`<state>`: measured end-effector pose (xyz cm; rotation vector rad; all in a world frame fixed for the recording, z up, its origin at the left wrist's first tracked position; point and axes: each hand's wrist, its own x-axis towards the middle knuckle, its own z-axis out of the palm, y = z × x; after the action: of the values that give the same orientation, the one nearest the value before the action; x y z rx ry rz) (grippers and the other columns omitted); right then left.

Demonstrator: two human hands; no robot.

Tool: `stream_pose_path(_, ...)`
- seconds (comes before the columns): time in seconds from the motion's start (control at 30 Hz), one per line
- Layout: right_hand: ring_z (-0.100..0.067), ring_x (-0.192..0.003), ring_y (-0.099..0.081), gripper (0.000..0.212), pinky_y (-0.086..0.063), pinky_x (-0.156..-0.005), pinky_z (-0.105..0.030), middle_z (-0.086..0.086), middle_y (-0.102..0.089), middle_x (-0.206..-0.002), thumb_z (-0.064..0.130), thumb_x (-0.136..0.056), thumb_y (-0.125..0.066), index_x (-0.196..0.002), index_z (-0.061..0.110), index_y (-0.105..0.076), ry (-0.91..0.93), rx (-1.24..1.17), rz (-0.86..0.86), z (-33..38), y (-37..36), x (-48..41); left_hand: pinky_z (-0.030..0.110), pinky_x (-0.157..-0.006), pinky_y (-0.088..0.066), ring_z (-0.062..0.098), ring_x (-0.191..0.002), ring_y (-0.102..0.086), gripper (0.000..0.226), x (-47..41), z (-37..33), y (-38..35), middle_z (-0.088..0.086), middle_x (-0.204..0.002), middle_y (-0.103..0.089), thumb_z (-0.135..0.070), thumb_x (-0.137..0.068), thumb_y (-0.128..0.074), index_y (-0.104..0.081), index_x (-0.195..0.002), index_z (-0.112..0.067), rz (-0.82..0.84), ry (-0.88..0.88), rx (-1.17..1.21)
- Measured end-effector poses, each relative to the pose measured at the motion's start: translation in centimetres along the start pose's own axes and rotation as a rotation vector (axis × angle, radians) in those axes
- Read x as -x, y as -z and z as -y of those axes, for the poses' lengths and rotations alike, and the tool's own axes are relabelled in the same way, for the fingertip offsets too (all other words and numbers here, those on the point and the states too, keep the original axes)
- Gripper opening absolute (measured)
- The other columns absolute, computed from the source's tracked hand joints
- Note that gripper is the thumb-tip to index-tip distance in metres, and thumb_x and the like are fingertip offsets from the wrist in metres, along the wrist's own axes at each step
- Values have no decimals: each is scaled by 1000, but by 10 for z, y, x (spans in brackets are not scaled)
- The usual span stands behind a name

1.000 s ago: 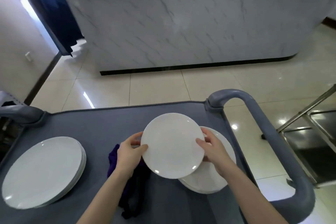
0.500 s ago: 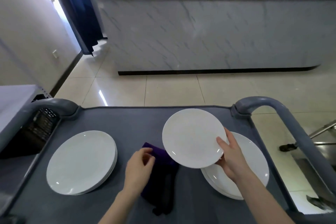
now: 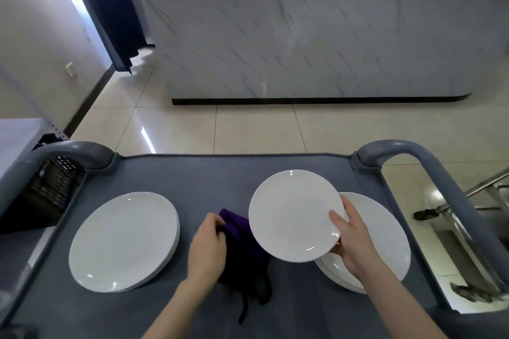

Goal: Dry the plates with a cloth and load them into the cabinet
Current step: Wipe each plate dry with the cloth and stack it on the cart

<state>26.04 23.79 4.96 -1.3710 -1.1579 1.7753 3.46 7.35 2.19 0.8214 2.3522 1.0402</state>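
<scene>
Right of centre, the right hand [image 3: 349, 239] pinches the rim of a white plate [image 3: 292, 215], thumb on top and fingers beneath. It holds the plate tilted above the right stack [image 3: 385, 228], likely so its face is free for wiping. At lower centre the left hand [image 3: 208, 248] curls its fingers round the purple cloth [image 3: 239, 231] lying on the grey cart [image 3: 209, 173], apparently gathering it. The left stack [image 3: 121, 239] sits well apart at lower left, probably plates kept sorted from the others.
</scene>
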Motion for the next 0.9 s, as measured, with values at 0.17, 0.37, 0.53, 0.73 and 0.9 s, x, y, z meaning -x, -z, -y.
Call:
stream_pose_path(0.17, -21, -103, -66, 39, -58, -59, -38, 11, -66, -120, 21, -101, -53, -130, 45, -53, 22, 38, 54, 5, -11, 7, 29, -69, -38, 21, -86, -56, 21, -19, -25, 47, -13, -86, -59, -2, -93, -43, -48, -99, -21, -175, -25, 208)
stream_pose_path(0.37, -17, -96, -69, 41, -58, -61, -38, 14, -69, -112, 17, -102, -50, -114, 54, -60, 134, 93, 191, 14, -42, 23, 8, -58, -43, -5, -74, -59, 28, -15, -84, 64, -25, -83, -66, -10, -90, -52, -54, -88, -37, -112, -220, 321)
stream_pose_path(0.53, -27, -97, -71, 23, -58, -63, -34, -10, -74, -107, 14, -101, -50, -113, 20, -70, 130, -25, 223, 17, -69, 31, 29, -95, -43, -11, -98, -61, 9, 7, -105, 28, -27, -98, -71, -37, -95, -54, -57, -103, -41, 237, -327, 245)
stream_pose_path(0.73, -28, -94, -72, 24, -59, -64, -36, -15, -74, -106, 14, -100, -52, -100, 20, -75, 104, -162, 183, 23, -67, 34, 27, -115, -33, -4, -133, -41, 51, 0, -77, 35, -23, -143, -43, 1, -90, -56, -58, -131, -29, 111, -601, 63)
stream_pose_path(0.9, -25, -98, -72, 24, -59, -68, -37, -7, -75, -107, 18, -101, -52, -108, 28, -73, 214, -100, 244, 38, -70, 43, 42, -118, 20, 10, -148, 22, 62, -4, -71, 39, -23, -161, 14, -63, -92, -9, 2, -152, -50, 115, -603, -585)
